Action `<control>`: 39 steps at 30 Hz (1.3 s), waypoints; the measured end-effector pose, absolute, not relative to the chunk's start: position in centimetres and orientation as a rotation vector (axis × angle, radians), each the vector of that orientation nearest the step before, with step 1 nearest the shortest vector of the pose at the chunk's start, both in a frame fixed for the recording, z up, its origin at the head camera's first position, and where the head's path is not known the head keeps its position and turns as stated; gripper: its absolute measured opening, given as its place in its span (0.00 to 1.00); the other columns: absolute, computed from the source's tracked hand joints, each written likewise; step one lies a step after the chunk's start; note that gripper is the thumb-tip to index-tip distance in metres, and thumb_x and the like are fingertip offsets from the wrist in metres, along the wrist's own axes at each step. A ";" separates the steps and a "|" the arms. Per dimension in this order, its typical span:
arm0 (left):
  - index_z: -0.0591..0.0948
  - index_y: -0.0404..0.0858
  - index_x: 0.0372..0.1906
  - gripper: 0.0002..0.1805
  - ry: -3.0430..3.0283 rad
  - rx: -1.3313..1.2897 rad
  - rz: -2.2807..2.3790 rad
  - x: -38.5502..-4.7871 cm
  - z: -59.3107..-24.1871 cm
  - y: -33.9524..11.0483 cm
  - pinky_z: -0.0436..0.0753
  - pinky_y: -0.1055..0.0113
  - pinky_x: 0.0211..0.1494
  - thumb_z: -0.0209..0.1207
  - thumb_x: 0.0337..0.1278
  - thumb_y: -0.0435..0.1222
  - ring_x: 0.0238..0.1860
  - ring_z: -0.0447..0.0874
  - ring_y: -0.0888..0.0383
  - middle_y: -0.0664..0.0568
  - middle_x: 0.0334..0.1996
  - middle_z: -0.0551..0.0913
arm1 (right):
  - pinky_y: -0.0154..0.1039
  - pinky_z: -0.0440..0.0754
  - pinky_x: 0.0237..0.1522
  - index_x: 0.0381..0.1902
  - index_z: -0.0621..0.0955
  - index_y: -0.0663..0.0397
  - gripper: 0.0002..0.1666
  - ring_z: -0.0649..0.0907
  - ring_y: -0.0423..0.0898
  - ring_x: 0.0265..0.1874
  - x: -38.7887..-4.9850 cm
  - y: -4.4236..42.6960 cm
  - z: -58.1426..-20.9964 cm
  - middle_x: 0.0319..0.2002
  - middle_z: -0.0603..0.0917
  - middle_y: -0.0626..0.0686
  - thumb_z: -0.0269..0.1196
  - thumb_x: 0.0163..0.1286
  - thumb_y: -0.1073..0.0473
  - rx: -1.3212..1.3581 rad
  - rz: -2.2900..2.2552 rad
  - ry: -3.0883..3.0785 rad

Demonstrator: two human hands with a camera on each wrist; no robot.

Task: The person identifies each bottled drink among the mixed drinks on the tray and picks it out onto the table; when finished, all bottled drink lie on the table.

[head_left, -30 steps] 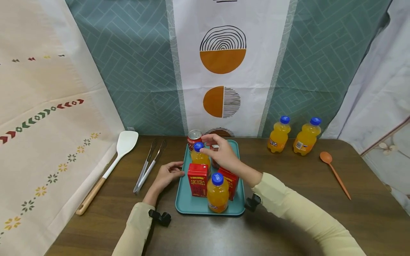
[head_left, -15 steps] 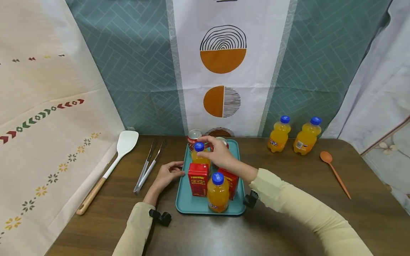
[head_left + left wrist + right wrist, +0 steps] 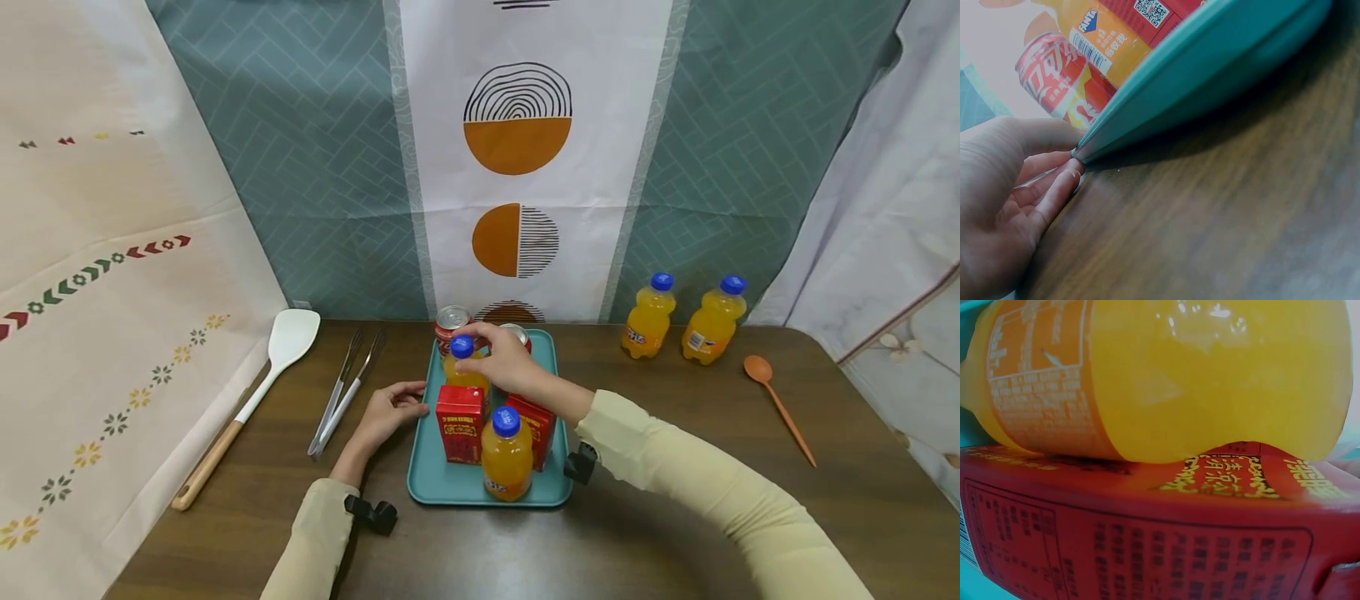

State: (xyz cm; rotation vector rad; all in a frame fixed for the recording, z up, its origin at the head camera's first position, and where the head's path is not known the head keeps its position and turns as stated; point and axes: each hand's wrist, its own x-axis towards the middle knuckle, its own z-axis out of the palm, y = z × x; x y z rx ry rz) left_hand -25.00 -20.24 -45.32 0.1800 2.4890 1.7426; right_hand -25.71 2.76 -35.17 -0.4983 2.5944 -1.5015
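Your left hand pinches the tray rim at nine o'clock. Your right hand grasps the bottle at its eleven o'clock, around the cap.

The left arm is extended forward, its wrist held behind the fingers, whose tips are drawn together in a pinch at the left hand. The right arm is angled inward, the right hand arched, its thumb set nearer the body than its curved fingers.
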 end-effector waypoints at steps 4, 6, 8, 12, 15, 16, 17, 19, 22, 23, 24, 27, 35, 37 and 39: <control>0.77 0.24 0.57 0.24 2.479 0.196 1.775 -25.0 -45.3 -20.1 0.79 0.78 0.39 0.64 0.54 0.26 0.34 0.79 0.65 0.29 0.50 0.81 | 0.46 0.80 0.55 0.59 0.78 0.52 0.25 0.80 0.52 0.52 -25.7 2.9 -35.1 0.54 0.82 0.56 0.68 0.63 0.60 -0.518 -1.500 2.593; 0.77 0.23 0.57 0.24 2.476 0.207 1.784 -25.1 -45.4 -20.1 0.79 0.78 0.39 0.64 0.53 0.25 0.34 0.79 0.66 0.28 0.50 0.81 | 0.47 0.79 0.56 0.59 0.78 0.52 0.25 0.80 0.53 0.53 -25.7 3.0 -35.0 0.54 0.82 0.56 0.67 0.64 0.60 -0.515 -1.499 2.585; 0.77 0.23 0.57 0.24 2.474 0.203 1.789 -25.2 -45.5 -20.1 0.79 0.78 0.39 0.64 0.53 0.25 0.34 0.79 0.66 0.28 0.50 0.81 | 0.47 0.80 0.56 0.59 0.78 0.52 0.25 0.80 0.52 0.53 -25.7 2.9 -35.1 0.54 0.82 0.56 0.67 0.64 0.60 -0.509 -1.497 2.584; 0.77 0.23 0.57 0.24 2.477 0.204 1.790 -25.3 -45.7 -20.3 0.79 0.78 0.39 0.64 0.53 0.25 0.35 0.79 0.66 0.28 0.50 0.81 | 0.47 0.80 0.56 0.59 0.78 0.52 0.25 0.80 0.52 0.51 -25.7 2.8 -35.2 0.53 0.82 0.57 0.67 0.64 0.60 -0.531 -1.505 2.589; 0.77 0.23 0.57 0.24 2.484 0.209 1.787 -25.3 -45.7 -20.3 0.79 0.78 0.40 0.64 0.53 0.25 0.35 0.79 0.65 0.28 0.50 0.81 | 0.46 0.81 0.54 0.59 0.78 0.53 0.24 0.80 0.52 0.50 -25.7 2.7 -35.4 0.51 0.83 0.57 0.66 0.65 0.61 -0.551 -1.517 2.592; 0.77 0.23 0.57 0.24 2.486 0.210 1.782 -25.3 -45.7 -20.3 0.79 0.78 0.40 0.64 0.53 0.26 0.35 0.79 0.65 0.28 0.50 0.81 | 0.45 0.81 0.54 0.59 0.78 0.53 0.24 0.80 0.53 0.50 -25.7 2.7 -35.4 0.50 0.83 0.57 0.66 0.65 0.61 -0.551 -1.521 2.590; 0.77 0.23 0.57 0.24 2.488 0.208 1.778 -25.3 -45.7 -20.3 0.79 0.78 0.40 0.64 0.53 0.26 0.35 0.79 0.65 0.28 0.50 0.81 | 0.45 0.81 0.53 0.59 0.78 0.53 0.24 0.80 0.53 0.49 -25.7 2.7 -35.4 0.50 0.83 0.57 0.66 0.65 0.61 -0.551 -1.521 2.593; 0.77 0.23 0.57 0.24 2.490 0.214 1.772 -25.2 -45.7 -20.3 0.79 0.78 0.39 0.64 0.54 0.26 0.35 0.79 0.65 0.28 0.50 0.81 | 0.45 0.81 0.52 0.59 0.78 0.53 0.24 0.80 0.52 0.49 -25.6 2.7 -35.6 0.49 0.83 0.57 0.66 0.65 0.61 -0.536 -1.529 2.599; 0.77 0.25 0.57 0.24 2.497 0.208 1.772 -26.0 -47.0 -20.6 0.79 0.78 0.39 0.65 0.54 0.27 0.34 0.79 0.67 0.30 0.50 0.81 | 0.43 0.81 0.51 0.59 0.78 0.52 0.23 0.80 0.51 0.48 -25.6 2.7 -35.6 0.49 0.83 0.57 0.66 0.65 0.61 -0.517 -1.541 2.610; 0.78 0.25 0.58 0.24 2.502 0.203 1.772 -26.2 -47.5 -20.7 0.79 0.78 0.39 0.65 0.53 0.28 0.34 0.79 0.67 0.30 0.50 0.81 | 0.43 0.81 0.51 0.59 0.78 0.53 0.23 0.80 0.51 0.48 -25.5 2.7 -35.6 0.49 0.83 0.57 0.66 0.65 0.61 -0.514 -1.547 2.614; 0.78 0.26 0.58 0.25 2.505 0.205 1.776 -26.5 -47.9 -20.8 0.79 0.78 0.39 0.65 0.53 0.28 0.34 0.79 0.68 0.31 0.50 0.81 | 0.43 0.81 0.50 0.59 0.78 0.52 0.23 0.80 0.51 0.47 -25.5 2.7 -35.6 0.49 0.83 0.57 0.66 0.65 0.62 -0.508 -1.556 2.614; 0.78 0.28 0.58 0.25 2.525 0.200 1.774 -26.9 -48.8 -21.2 0.79 0.78 0.39 0.66 0.53 0.29 0.33 0.79 0.70 0.32 0.50 0.82 | 0.42 0.82 0.49 0.58 0.78 0.52 0.23 0.80 0.51 0.47 -25.5 2.7 -35.5 0.49 0.83 0.57 0.66 0.65 0.62 -0.509 -1.574 2.607; 0.79 0.28 0.57 0.24 2.538 0.220 1.780 -26.9 -48.8 -21.4 0.79 0.78 0.39 0.66 0.53 0.30 0.33 0.78 0.69 0.33 0.49 0.82 | 0.35 0.80 0.46 0.61 0.77 0.54 0.25 0.77 0.48 0.41 -25.5 2.8 -35.2 0.46 0.81 0.58 0.64 0.66 0.63 -0.487 -1.679 2.569; 0.79 0.28 0.57 0.24 2.535 0.221 1.777 -26.9 -48.8 -21.3 0.80 0.78 0.39 0.66 0.53 0.30 0.33 0.79 0.69 0.34 0.49 0.82 | 0.32 0.78 0.44 0.62 0.77 0.55 0.25 0.75 0.47 0.40 -25.5 2.9 -35.2 0.43 0.80 0.57 0.64 0.66 0.65 -0.464 -1.743 2.534; 0.79 0.29 0.57 0.24 2.524 0.219 1.780 -26.9 -48.9 -21.2 0.80 0.77 0.39 0.66 0.53 0.30 0.33 0.79 0.69 0.34 0.50 0.82 | 0.31 0.77 0.42 0.62 0.77 0.55 0.25 0.73 0.47 0.39 -25.5 3.1 -35.1 0.39 0.77 0.56 0.63 0.66 0.66 -0.463 -1.786 2.511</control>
